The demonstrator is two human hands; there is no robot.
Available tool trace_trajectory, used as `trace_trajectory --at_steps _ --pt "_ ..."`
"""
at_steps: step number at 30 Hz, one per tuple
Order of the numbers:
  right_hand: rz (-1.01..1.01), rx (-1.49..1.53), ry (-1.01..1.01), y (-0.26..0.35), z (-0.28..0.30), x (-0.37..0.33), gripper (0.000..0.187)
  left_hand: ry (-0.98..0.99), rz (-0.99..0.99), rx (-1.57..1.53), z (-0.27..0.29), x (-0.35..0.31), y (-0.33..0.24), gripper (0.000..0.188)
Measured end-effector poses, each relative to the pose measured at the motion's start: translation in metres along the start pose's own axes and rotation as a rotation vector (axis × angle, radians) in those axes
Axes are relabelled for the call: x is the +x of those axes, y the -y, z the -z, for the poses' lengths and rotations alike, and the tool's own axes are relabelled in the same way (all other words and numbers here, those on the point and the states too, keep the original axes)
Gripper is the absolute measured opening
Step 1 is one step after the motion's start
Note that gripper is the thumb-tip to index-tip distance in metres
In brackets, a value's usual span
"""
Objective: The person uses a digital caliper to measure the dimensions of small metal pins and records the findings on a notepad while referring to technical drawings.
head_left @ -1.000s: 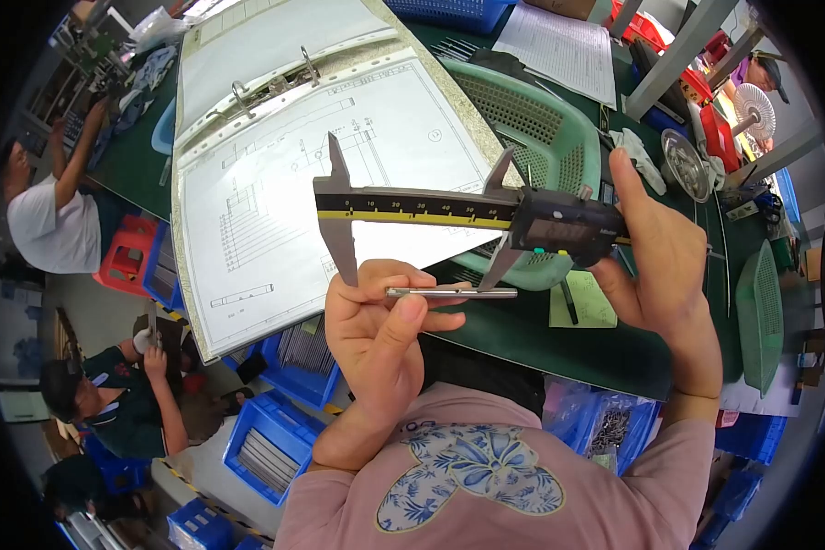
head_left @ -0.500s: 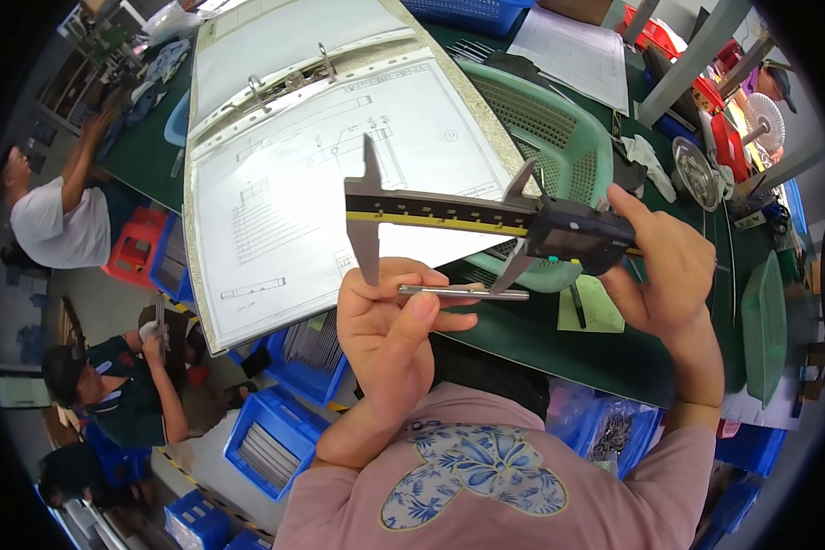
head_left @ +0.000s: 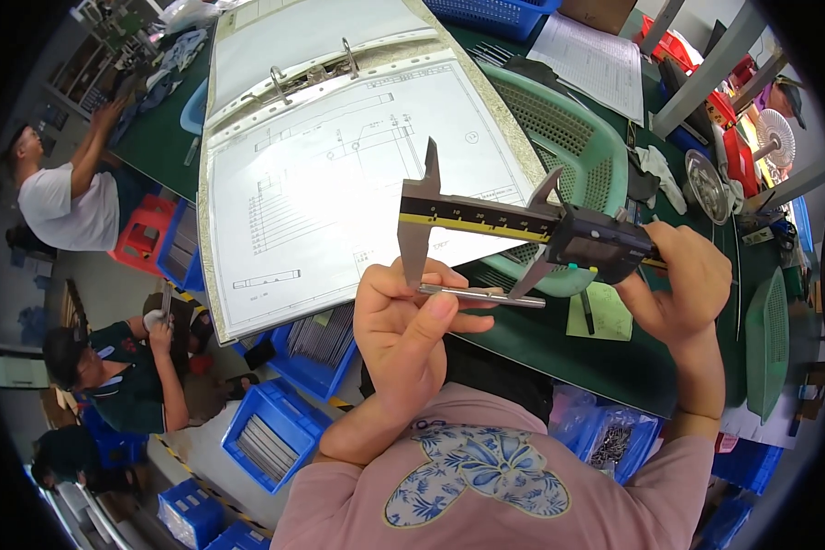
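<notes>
Pinched between the thumb and fingers of my left hand [head_left: 408, 330] is a thin metal rod [head_left: 513, 299], lying nearly level. My right hand [head_left: 686, 280] grips the display end of a digital caliper [head_left: 486, 214]. The caliper's jaws stand apart; their lower tips reach down to the rod, one by its left end and the other toward its right end. Whether both tips touch it I cannot tell. Behind the caliper lies an open ring binder [head_left: 325, 197] with a technical drawing on its top sheet.
A green plastic basket [head_left: 605, 170] sits right of the binder. A yellow note [head_left: 605, 316] with a black pen [head_left: 588, 312] lies below it. Blue bins [head_left: 275, 438] of metal rods stand at the lower left. Two co-workers [head_left: 64, 197] [head_left: 133, 367] are at the left.
The jaws have closed in along the rod, the left jaw shifting right toward the rod's left end. Both hands and the rod have moved slightly right in view.
</notes>
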State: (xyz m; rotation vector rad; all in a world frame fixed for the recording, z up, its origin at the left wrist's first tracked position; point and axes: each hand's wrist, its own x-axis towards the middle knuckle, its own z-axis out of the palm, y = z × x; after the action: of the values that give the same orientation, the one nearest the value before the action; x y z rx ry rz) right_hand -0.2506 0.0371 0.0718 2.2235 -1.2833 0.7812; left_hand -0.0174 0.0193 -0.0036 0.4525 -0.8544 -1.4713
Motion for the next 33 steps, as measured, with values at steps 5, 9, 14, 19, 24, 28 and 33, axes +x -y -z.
trace_trajectory --at_steps 5,9,14,19,24,28,33 --pt "-0.004 0.020 0.024 0.0004 0.0002 -0.0005 0.040 0.016 -0.007 -0.028 0.0011 0.0004 0.0005 0.014" --pt "-0.018 0.040 0.050 0.0023 -0.0001 -0.0017 0.041 0.019 -0.010 -0.014 0.0017 0.0002 0.0002 0.015" --pt "-0.028 0.036 0.068 0.0036 0.0020 -0.0011 0.041 0.029 -0.004 -0.032 0.0020 0.0001 0.0007 0.015" --pt "-0.038 0.011 0.072 0.0043 0.0046 -0.0009 0.040 0.051 0.009 -0.089 0.0034 -0.0016 -0.0008 0.018" --pt "-0.062 0.020 0.027 0.0018 -0.0003 -0.0054 0.038 0.012 0.016 -0.084 0.0016 -0.0006 -0.0004 0.017" --pt "-0.064 0.010 0.026 -0.0003 -0.0017 -0.0076 0.038 -0.003 0.045 -0.055 0.0002 0.0004 -0.0007 0.018" --pt "-0.070 0.027 0.025 -0.0019 -0.0011 -0.0086 0.038 0.014 0.049 -0.048 0.0000 0.0005 0.0008 0.019"
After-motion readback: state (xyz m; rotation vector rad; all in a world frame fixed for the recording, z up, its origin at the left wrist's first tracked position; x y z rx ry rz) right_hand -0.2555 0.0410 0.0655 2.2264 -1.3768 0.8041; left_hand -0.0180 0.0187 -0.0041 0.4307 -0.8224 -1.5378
